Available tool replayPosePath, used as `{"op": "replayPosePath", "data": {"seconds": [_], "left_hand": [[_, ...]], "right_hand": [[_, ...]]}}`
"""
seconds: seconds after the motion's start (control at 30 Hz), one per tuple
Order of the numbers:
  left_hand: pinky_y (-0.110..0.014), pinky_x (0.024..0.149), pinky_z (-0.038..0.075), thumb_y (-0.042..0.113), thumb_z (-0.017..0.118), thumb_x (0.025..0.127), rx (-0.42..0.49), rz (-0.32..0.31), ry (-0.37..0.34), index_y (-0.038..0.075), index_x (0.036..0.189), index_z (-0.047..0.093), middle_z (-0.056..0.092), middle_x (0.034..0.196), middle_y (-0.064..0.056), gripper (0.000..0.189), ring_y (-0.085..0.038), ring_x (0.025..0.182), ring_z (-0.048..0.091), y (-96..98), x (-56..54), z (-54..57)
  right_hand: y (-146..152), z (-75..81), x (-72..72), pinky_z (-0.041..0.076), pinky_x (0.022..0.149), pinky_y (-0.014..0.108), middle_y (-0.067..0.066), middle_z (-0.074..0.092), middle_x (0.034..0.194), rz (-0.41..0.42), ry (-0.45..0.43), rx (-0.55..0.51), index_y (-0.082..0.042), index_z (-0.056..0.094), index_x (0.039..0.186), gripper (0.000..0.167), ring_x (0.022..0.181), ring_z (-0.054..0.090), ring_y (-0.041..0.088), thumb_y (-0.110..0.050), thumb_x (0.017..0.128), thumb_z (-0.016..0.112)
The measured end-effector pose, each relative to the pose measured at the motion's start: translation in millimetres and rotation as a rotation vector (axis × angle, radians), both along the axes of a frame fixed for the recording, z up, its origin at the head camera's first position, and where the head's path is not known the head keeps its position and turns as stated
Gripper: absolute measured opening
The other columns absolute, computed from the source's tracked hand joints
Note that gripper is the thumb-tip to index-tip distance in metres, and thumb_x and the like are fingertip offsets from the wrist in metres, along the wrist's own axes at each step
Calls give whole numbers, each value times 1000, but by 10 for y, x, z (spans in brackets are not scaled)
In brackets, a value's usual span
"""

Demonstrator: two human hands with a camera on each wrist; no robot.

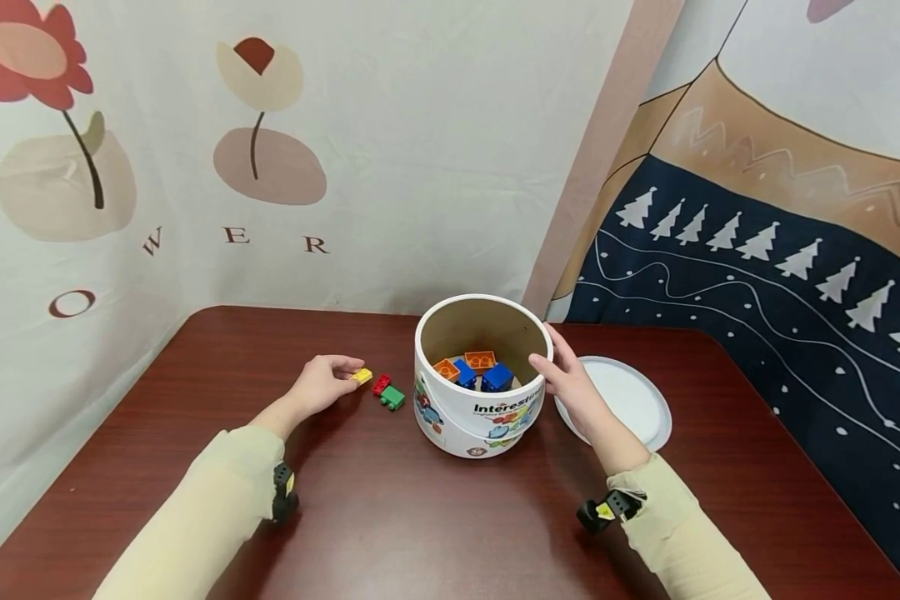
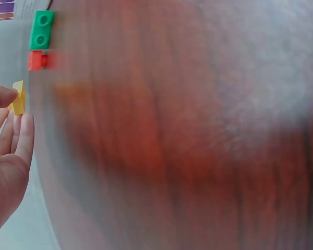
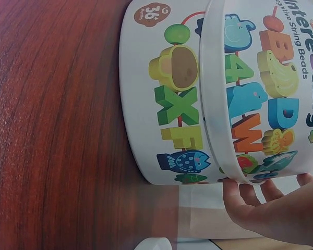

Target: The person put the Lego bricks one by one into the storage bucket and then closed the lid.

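My left hand (image 1: 321,385) pinches a small yellow toy brick (image 1: 362,376) between thumb and fingertips, also visible as a yellow brick (image 2: 19,98) at the left of the left wrist view. Just right of it on the table lie a red brick (image 1: 381,384) and a green brick (image 1: 392,397), close together. My right hand (image 1: 570,379) holds the right side of a round white bucket (image 1: 450,425), its thumb at the rim and its fingers along the outer wall. Inside the bucket are orange bricks (image 1: 480,360) and blue bricks (image 1: 497,377).
A round white lid (image 1: 630,400) lies on the table right of the bucket, partly behind my right hand and forearm. The dark red wooden table (image 1: 390,533) ends at a patterned cloth wall (image 1: 390,167). Each wrist carries a black camera.
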State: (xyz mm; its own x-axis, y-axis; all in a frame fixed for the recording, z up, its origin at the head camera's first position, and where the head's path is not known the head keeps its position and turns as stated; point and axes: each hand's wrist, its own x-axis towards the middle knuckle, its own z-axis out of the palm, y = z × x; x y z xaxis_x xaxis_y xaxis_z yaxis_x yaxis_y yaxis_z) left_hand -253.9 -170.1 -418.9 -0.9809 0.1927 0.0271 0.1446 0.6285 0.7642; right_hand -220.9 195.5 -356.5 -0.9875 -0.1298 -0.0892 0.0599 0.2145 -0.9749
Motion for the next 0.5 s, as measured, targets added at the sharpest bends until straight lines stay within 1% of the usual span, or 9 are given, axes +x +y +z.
{"op": "replayPosePath", "data": {"seconds": [0.23, 0.4, 0.5], "left_hand": [[-28, 78, 51, 5, 56, 86, 5, 2, 16, -6, 121, 59, 63, 116, -23, 36, -28, 98, 59, -26, 4, 191], [-29, 80, 52, 5, 56, 86, 12, 0, 37, -5, 122, 58, 62, 118, -23, 37, -29, 100, 59, -54, -5, 362], [-30, 81, 51, 6, 56, 87, 14, 2, 36, -4, 124, 58, 61, 120, -22, 38, -29, 102, 58, -70, -20, 466]], "right_hand": [[-5, -6, 5, 32, 108, 54, 16, 20, 154, -3, -2, 10, -24, 12, 151, 62, 135, 30, 36, -24, 98, 45], [-8, -13, -14, 33, 108, 54, 18, 22, 152, -6, -4, -13, -23, 13, 151, 62, 134, 32, 36, -21, 98, 44], [-7, -16, -18, 33, 108, 54, 17, 22, 153, -5, -2, -2, -23, 12, 151, 61, 134, 31, 36, -21, 99, 44]]}}
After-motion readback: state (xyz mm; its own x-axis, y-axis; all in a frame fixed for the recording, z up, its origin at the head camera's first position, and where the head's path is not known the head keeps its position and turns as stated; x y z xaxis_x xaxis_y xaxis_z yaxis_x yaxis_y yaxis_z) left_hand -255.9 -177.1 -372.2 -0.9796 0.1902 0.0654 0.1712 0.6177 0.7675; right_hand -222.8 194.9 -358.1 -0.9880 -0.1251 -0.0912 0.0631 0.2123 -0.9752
